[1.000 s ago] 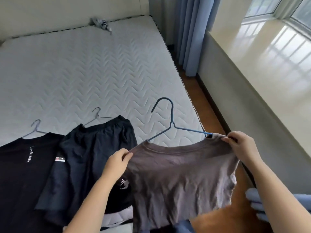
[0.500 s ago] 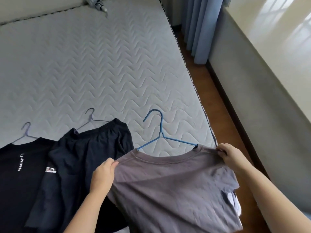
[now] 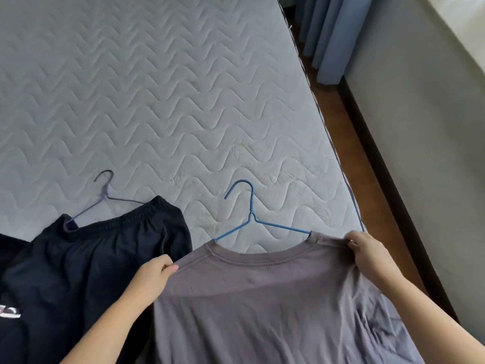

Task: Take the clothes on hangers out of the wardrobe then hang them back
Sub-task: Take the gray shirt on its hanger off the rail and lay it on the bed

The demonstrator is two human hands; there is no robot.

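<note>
A grey-brown T-shirt [image 3: 275, 306] on a blue wire hanger [image 3: 249, 219] lies at the near right of the mattress [image 3: 157, 101]. My left hand [image 3: 152, 274] pinches its left shoulder, and my right hand [image 3: 367, 250] grips its right shoulder. To the left lie dark navy shorts [image 3: 99, 258] on a purple-grey hanger [image 3: 105, 198]. A black garment [image 3: 10, 311] with white print shows at the left edge.
The mattress edge runs down the right, with a strip of brown wooden floor [image 3: 341, 122] beside it. A grey wall [image 3: 420, 127] with a dark skirting board borders the floor. Blue curtains [image 3: 330, 35] hang at the top right.
The grey shirt on its hanger has come down onto the mattress, and both hands moved lower with it. The camera has tilted down, so the window and far bed edge left the view.
</note>
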